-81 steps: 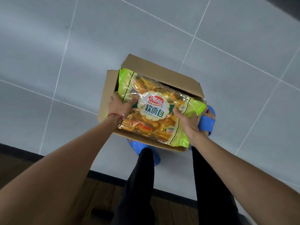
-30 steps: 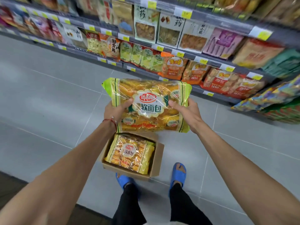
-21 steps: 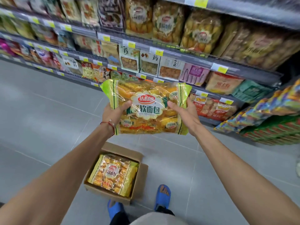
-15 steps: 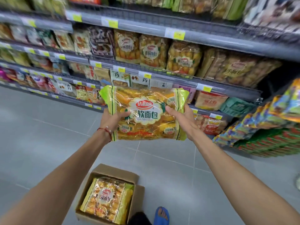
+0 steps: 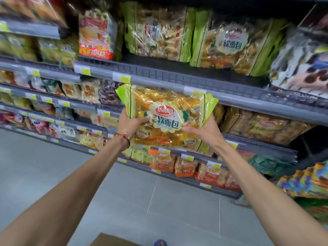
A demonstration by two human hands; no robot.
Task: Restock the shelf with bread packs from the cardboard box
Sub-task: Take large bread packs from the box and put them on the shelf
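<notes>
Grey tiled floor (image 5: 53, 174), orange snack packs (image 5: 162, 163), perhaps blue slipper (image 5: 159, 243)

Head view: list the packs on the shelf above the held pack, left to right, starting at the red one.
Red pack → green-edged bread pack → bread pack with red logo → brown-and-white pack.

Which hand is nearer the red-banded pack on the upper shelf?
Left. The left hand grips the bread pack on its left side, below and slightly right of the red-banded pack; the right hand holds its other side, farther right.
</notes>
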